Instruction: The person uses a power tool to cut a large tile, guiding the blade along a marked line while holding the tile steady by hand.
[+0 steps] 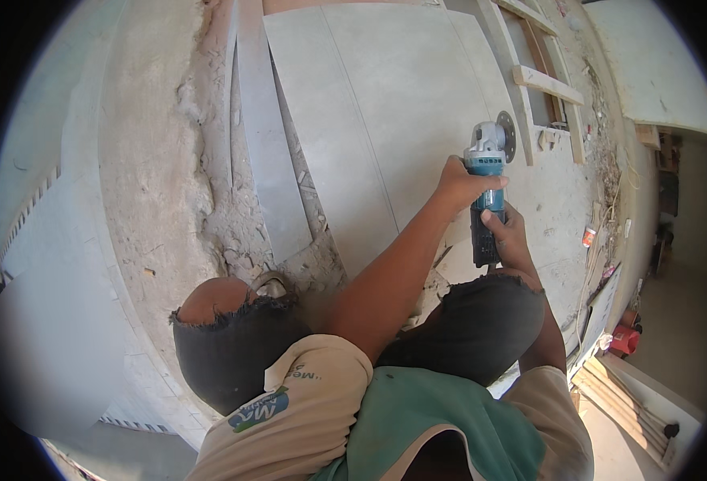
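A blue, silver and black angle grinder (486,143) is held upright over a large pale tile (341,136), with its perforated disc (507,136) turned toward the right. My left hand (470,180) is wrapped round the grinder's blue body, below the silver head. Lower down, my right hand (507,236) grips the black rear part, thumb across it. Thin straight lines run along the tile's length. Whether the disc touches anything cannot be made out.
A long narrow tile strip (273,160) lies among rubble left of the tile. A rough plaster edge (169,160) borders the left. A wooden frame (546,82), a cable, an orange container (588,236) and a red bucket (624,338) are at the right. My bent knees frame the lower area.
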Demonstrator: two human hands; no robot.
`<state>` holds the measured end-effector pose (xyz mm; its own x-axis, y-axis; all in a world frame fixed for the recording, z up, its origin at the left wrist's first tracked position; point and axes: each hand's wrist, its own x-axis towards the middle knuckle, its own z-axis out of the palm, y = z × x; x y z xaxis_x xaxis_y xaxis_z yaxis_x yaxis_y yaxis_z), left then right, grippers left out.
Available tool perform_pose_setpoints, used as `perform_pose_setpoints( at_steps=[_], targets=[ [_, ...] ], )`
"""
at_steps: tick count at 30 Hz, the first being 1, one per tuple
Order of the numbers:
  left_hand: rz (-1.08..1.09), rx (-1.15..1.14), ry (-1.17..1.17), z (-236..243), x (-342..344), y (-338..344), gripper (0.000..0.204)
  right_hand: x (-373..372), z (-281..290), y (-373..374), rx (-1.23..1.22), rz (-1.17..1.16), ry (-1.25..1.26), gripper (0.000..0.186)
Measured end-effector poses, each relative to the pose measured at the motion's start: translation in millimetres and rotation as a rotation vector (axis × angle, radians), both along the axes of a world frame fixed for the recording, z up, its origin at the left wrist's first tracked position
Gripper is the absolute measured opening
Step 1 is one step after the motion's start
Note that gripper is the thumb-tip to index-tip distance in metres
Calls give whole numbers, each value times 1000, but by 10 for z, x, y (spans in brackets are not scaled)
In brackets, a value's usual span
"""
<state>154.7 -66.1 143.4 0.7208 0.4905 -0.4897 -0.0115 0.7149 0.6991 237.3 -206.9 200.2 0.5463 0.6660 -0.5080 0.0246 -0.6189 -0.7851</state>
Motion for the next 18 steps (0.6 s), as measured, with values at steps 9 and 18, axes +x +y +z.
perform_pose_setpoints(
  at_steps=[9, 18],
  targets=[
    [214, -137, -343, 836, 213, 281, 49, -11, 1378, 672, -229, 128, -339, 67],
    [270, 193, -356, 915, -407, 1245, 44, -425, 966, 1405, -112, 280, -458, 77]
  ],
)
